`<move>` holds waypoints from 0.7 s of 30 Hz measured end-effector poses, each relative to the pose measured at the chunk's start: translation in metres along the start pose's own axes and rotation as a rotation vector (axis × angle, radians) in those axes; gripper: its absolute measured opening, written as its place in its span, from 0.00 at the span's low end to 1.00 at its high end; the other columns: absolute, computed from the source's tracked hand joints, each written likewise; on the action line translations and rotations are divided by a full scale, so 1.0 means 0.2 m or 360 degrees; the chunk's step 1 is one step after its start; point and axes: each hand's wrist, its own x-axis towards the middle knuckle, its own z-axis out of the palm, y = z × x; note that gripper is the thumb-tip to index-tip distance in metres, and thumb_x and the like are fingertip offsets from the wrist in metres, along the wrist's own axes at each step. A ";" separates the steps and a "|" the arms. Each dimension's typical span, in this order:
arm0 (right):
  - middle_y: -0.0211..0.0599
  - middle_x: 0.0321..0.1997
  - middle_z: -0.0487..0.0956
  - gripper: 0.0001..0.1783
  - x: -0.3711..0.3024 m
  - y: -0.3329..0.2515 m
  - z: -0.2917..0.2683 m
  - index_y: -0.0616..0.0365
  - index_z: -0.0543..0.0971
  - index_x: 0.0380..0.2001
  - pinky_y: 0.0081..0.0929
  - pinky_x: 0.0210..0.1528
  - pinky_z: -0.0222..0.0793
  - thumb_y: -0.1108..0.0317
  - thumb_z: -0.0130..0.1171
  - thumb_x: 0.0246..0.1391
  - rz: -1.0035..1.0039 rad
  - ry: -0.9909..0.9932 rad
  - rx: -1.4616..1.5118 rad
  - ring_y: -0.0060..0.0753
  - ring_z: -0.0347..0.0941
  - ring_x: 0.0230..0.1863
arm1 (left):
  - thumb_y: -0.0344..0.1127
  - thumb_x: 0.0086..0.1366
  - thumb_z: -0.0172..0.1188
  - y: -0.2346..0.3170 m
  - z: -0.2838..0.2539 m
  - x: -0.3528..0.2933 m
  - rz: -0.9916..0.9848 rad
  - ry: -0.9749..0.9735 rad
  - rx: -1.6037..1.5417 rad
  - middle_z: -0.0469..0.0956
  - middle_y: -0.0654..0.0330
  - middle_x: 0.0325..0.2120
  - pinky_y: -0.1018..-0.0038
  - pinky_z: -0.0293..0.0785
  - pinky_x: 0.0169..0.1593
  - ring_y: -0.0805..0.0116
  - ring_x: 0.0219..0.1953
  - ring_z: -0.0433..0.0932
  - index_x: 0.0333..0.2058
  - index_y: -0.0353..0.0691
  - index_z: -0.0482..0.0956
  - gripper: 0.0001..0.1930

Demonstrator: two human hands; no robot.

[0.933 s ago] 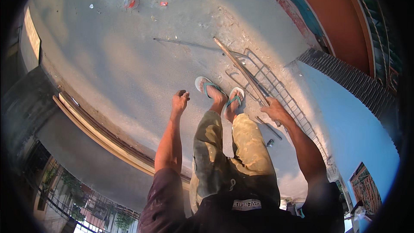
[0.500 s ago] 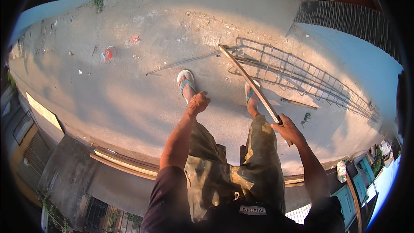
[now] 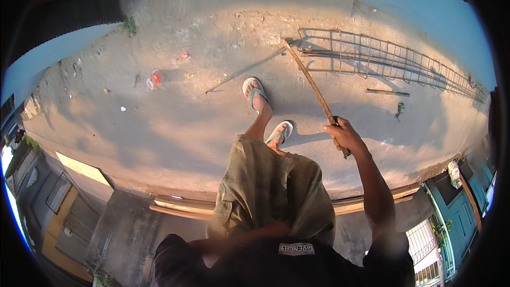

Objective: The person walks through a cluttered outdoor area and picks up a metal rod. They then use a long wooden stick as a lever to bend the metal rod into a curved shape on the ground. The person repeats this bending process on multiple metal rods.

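Observation:
My right hand is wrapped round the near end of a long, narrow wooden strip. The strip slants forward and left, its far end over the ground beside a steel rebar cage. Against the front of my trousers, my left hand lies low and blurred, with its fingers not readable. Below are my feet in white flip-flops with teal straps, the left foot ahead of the right foot.
A thin rod lies on the concrete ahead. A short wooden piece and a green scrap lie to the right, and a red and white container to the left. Stacked planks run along the wall edge.
My left hand has drawn back from the front to my waist. My left foot is now ahead of the right. The wooden strip stays in my right hand, and the view has turned.

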 end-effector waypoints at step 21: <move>0.54 0.44 0.77 0.29 -0.40 0.47 0.48 0.61 0.71 0.51 0.47 0.47 0.70 0.47 0.57 0.57 -0.0601 0.0185 -0.0452 0.59 0.75 0.47 | 0.33 0.59 0.65 -0.24 -1.20 0.59 -0.0242 0.2010 -0.2312 0.68 0.62 0.20 0.69 0.72 0.22 0.68 0.18 0.71 0.40 0.40 0.68 0.15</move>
